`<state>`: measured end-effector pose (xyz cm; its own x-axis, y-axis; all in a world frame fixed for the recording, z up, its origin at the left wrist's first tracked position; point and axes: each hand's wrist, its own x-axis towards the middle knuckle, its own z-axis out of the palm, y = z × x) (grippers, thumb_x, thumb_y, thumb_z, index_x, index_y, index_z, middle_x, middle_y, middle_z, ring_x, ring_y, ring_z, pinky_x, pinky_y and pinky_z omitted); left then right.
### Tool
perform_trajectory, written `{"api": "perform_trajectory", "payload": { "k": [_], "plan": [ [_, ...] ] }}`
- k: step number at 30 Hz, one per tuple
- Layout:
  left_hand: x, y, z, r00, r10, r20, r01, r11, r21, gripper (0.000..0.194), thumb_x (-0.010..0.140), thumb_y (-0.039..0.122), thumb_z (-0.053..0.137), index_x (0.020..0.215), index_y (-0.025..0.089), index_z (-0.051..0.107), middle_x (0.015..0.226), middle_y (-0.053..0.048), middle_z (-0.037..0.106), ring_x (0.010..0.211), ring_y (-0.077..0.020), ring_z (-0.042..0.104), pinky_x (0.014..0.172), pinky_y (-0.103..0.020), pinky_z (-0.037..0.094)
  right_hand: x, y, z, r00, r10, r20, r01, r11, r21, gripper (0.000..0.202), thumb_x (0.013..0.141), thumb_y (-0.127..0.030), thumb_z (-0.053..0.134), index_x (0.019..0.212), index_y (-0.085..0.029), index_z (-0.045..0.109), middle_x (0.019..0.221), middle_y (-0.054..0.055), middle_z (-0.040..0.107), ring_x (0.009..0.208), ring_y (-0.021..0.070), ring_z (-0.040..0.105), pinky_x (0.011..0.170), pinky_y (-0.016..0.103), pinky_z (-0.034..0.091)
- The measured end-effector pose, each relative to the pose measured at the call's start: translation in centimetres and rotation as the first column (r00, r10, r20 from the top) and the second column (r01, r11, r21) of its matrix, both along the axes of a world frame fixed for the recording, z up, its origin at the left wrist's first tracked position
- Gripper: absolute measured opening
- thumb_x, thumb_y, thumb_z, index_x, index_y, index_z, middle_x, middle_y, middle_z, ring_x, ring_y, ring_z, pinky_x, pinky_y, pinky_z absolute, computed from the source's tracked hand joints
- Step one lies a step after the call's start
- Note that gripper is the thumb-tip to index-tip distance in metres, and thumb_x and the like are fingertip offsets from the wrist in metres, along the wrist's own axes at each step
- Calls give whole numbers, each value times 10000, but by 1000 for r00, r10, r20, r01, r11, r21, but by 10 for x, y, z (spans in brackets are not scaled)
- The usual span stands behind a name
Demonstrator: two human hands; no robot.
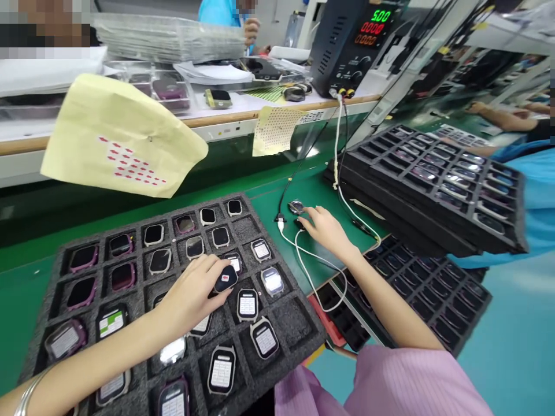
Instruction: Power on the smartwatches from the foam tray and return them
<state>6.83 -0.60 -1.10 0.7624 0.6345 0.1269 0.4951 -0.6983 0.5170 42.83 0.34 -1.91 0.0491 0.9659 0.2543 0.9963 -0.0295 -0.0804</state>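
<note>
We hold a small watch body point(226, 279) in our left hand point(193, 294), pinched between thumb and fingertips just above the black foam tray point(39, 323), near the middle of its grid, and its dark screen shows a red mark. As we judge it, the step in hand is lifting one watch out of the tray, or setting it back, while another is handled at the cable; the next move calls for a steady carry so the watch clears the foam walls and lands flat in a pocket or at the plug. Our left forearm comes in low from the near left corner of the tray, wrist bent slightly, palm down, a bracelet point(30, 393) on the wrist. Around the held watch, the tray's near pockets hold watches with lit white screens, the far pockets hold dark ones, and a few pockets stand bare. Beyond the tray's right edge, on the green bench point(269, 199), our right hand point(327, 228) lies palm down with fingers spread loosely, fingertips touching another watch point(297, 206) where the white cable point(321, 260) ends; it grips nothing that we can see. Further right of the tray sit stacked black trays point(433, 190), and behind them a power supply point(351, 46).
</note>
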Motion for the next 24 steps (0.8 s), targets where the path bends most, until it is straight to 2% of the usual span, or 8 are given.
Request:
{"api": "perform_trajectory", "payload": {
  "k": [4,8,11,13,17,20,22,24],
  "plan": [
    [5,-2,-16,998,-28,-49,30,998,53,338,868,255,546,1195,198,486,1056,-98,604,977,-295,594,880,-493,494,24,-10,-2,984,-178,-10,178,984,-7,216,957,-247,448,1068,-128,590,974,162,590,946,306,577,791,378,457],
    [4,-3,-28,998,-55,-25,56,997,51,353,876,262,536,1219,224,458,1059,-96,603,962,-289,606,863,-480,506,44,-21,-8,954,-289,-79,284,956,-77,192,914,-270,557,1005,-109,606,860,148,618,798,283,626,699,342,468],
    [3,-2,-31,998,-68,-11,68,996,50,361,877,262,536,1226,232,448,1073,-97,600,980,-288,605,871,-478,506,46,-25,-15,950,-250,-187,236,967,-94,203,877,-210,602,1053,-110,608,776,95,632,719,243,632,662,307,463],
    [3,-1,-30,997,-70,-10,71,997,44,357,880,268,537,1226,233,453,1079,-99,599,988,-289,605,873,-478,507,44,-24,-14,941,-187,-283,172,982,-76,315,855,-149,581,1169,-122,578,722,44,628,675,214,623,652,291,465],
    [3,-2,-25,998,-58,29,57,998,13,363,888,288,539,1240,230,473,1069,-103,592,996,-275,604,875,-449,508,38,-18,3,866,-61,-496,82,996,21,417,864,-125,373,1241,-115,550,710,33,614,605,192,599,604,310,485],
    [2,-3,-22,999,-34,38,34,999,-5,380,890,291,546,1253,214,464,1080,-108,573,1007,-261,593,892,-433,500,20,-15,21,748,79,-659,-11,994,107,485,878,-190,309,1330,-145,479,860,77,633,699,209,635,608,344,516],
    [1,-4,-20,1000,-13,22,13,1000,-4,401,884,309,563,1252,199,448,1091,-112,563,1018,-267,582,896,-441,498,-3,-17,30,454,299,-839,-79,952,297,426,860,-306,462,1270,-221,541,932,80,634,824,241,640,635,369,522],
    [0,-5,-17,1000,8,7,-8,1000,-13,423,876,312,575,1251,181,430,1087,-115,557,1018,-271,574,894,-445,497,-35,-23,36,300,337,-892,-131,941,312,388,774,-376,665,1142,-265,609,883,52,641,771,232,630,600,358,516]
  ]
}}
